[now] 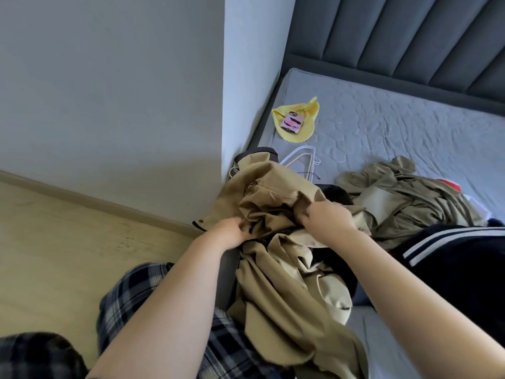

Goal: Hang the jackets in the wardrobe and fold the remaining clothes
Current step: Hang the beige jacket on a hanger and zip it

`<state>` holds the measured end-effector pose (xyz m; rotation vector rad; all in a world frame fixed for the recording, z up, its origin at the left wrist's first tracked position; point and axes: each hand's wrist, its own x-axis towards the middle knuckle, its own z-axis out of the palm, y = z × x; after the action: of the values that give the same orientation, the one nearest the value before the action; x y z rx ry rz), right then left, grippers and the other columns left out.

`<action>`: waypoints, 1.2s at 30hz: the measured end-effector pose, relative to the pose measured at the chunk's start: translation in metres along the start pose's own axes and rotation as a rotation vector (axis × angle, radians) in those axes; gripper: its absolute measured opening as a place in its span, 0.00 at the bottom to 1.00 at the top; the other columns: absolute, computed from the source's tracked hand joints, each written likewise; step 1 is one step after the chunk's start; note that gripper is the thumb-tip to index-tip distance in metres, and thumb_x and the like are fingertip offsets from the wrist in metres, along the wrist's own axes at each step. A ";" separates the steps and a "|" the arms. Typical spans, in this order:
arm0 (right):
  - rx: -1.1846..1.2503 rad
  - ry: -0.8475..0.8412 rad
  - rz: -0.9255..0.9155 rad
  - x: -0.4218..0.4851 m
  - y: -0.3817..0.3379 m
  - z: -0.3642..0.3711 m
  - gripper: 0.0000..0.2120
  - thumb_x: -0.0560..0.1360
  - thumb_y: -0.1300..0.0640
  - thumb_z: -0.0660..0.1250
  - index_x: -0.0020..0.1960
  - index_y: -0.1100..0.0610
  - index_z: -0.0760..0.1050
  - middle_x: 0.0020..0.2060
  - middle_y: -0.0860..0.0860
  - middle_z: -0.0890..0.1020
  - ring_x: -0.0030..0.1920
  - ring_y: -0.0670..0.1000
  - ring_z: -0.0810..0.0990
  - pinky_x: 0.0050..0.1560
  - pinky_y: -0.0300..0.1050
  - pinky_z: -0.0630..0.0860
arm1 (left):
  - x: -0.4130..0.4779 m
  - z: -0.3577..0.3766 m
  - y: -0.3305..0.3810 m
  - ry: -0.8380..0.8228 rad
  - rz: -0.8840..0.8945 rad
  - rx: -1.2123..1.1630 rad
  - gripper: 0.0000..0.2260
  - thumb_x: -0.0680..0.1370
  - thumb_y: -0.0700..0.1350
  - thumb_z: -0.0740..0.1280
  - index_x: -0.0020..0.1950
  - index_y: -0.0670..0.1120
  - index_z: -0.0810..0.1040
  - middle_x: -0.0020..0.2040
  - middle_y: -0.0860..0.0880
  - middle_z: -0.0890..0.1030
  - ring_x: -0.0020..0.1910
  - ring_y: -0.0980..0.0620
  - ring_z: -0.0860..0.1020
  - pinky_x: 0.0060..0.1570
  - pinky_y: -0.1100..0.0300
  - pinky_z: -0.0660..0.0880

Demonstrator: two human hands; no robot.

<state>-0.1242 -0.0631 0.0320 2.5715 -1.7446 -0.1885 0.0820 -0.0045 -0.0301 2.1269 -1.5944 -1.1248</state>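
Cloth fills the near corner of the bed: one tan jacket of smooth, heavily creased fabric lies bunched there and spills over the edge toward the person's plaid trousers. Both hands hold it. The left grip pinches a fold on its left side with fingers curled into the cloth, and the right grip clutches a fold near its top in the same way.

Just right of it lies one crumpled olive garment, and nearer, one dark navy garment with white stripes. A black garment shows between them, mostly buried.

Thin white hangers lie beyond the jacket, which partly covers them, so their number cannot be told. Farther up the quilted grey mattress rests one yellow cloth with one pink-cased phone on it. A padded, ribbed dark headboard rises behind, a wall corner juts beside the bed, and pale wood floor lies to the left.
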 end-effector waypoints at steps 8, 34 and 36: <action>0.157 0.012 0.306 -0.007 0.021 0.018 0.37 0.68 0.38 0.72 0.65 0.59 0.64 0.59 0.55 0.71 0.57 0.59 0.77 0.40 0.47 0.68 | -0.003 0.004 0.000 0.053 -0.009 -0.027 0.18 0.77 0.51 0.65 0.66 0.47 0.74 0.63 0.46 0.77 0.61 0.46 0.75 0.52 0.61 0.68; 1.108 0.270 0.414 0.029 0.029 -0.009 0.07 0.57 0.66 0.52 0.30 0.57 0.66 0.27 0.50 0.64 0.32 0.49 0.60 0.30 0.43 0.56 | -0.003 0.009 0.006 0.617 0.120 0.073 0.14 0.78 0.49 0.64 0.62 0.47 0.71 0.52 0.48 0.79 0.54 0.45 0.78 0.51 0.52 0.72; 1.122 0.138 0.311 0.028 0.027 -0.016 0.13 0.60 0.68 0.52 0.26 0.57 0.72 0.22 0.47 0.70 0.26 0.48 0.66 0.25 0.36 0.61 | -0.004 0.005 0.012 0.763 0.321 -0.061 0.17 0.78 0.43 0.65 0.67 0.44 0.72 0.58 0.46 0.77 0.58 0.46 0.75 0.53 0.55 0.73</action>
<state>-0.1369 -0.0997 0.0480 2.6163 -2.6246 1.2814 0.0691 -0.0038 -0.0241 1.8279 -1.4072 -0.2006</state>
